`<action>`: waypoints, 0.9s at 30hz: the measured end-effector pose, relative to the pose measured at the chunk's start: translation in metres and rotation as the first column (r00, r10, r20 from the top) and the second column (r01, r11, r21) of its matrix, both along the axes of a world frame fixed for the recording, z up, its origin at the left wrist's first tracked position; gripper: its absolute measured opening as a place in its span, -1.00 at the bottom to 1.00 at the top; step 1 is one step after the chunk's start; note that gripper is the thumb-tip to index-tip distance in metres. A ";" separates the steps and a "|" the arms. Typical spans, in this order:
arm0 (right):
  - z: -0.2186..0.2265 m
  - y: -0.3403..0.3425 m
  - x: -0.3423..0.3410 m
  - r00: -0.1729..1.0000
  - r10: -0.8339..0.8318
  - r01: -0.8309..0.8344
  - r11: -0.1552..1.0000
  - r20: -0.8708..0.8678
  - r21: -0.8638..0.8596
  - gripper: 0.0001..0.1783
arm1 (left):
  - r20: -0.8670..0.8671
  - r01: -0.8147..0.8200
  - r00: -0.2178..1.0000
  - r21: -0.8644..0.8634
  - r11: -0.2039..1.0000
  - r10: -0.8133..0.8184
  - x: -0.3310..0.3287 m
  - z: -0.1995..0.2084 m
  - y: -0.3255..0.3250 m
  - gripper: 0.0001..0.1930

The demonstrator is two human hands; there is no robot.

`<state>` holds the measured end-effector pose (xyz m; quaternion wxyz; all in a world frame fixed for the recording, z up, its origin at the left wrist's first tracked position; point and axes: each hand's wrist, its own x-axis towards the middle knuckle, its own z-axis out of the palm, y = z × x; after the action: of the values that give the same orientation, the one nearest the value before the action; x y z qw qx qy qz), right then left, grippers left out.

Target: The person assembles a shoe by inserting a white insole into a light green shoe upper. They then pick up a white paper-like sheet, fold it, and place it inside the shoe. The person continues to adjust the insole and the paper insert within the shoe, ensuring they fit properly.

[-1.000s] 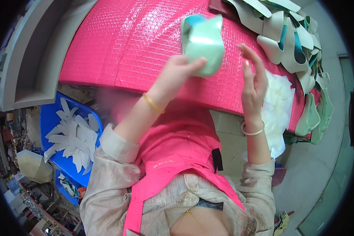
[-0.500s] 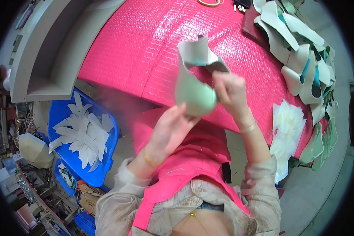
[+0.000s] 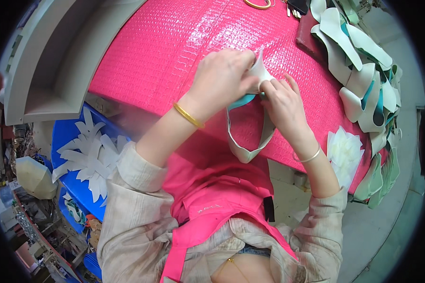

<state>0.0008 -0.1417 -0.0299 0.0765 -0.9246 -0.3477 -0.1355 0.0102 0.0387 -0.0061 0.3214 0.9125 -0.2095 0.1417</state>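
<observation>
A pale white-green shoe upper with a teal lining is held above the near part of the pink-covered table. My left hand pinches its far end from the left, its fingers closed over the edge. At the same end my right hand grips from the right, close beside the left, with one finger lifted. The rest of the upper hangs down toward me as an open loop. My fingers partly hide the end they hold.
Overlapping shoe uppers are piled along the table's right side. Nearby lies a bundle of thin whitish pieces. At left stand a grey shelf box and a blue bin with white strips. Scissor-like yellow loops lie at the far edge.
My left hand has moved up and away from me to the upper's far end. The upper has turned, its loop now hanging nearer me. My right hand has shifted slightly.
</observation>
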 end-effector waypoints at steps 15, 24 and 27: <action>0.005 -0.019 -0.022 0.986 0.046 -0.017 0.984 -0.160 0.176 -0.62 | -0.526 -0.091 0.846 -0.303 0.949 -0.087 0.007 -0.008 0.011 -0.81; -0.007 -0.026 -0.013 0.955 0.292 -0.270 0.930 -0.056 0.249 -0.66 | -0.720 -0.256 0.608 -0.577 0.776 -0.335 0.005 -0.008 0.035 -0.78; -0.018 -0.002 -0.020 0.974 0.228 -0.226 0.960 0.006 0.165 -0.70 | -0.721 -0.252 0.595 -0.588 0.769 -0.355 0.010 -0.017 0.033 -0.77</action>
<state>-0.0193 -0.1439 -0.0482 0.1699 -0.8701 -0.4384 -0.1479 0.0198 0.0718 -0.0232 0.6730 0.7024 -0.0094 -0.2316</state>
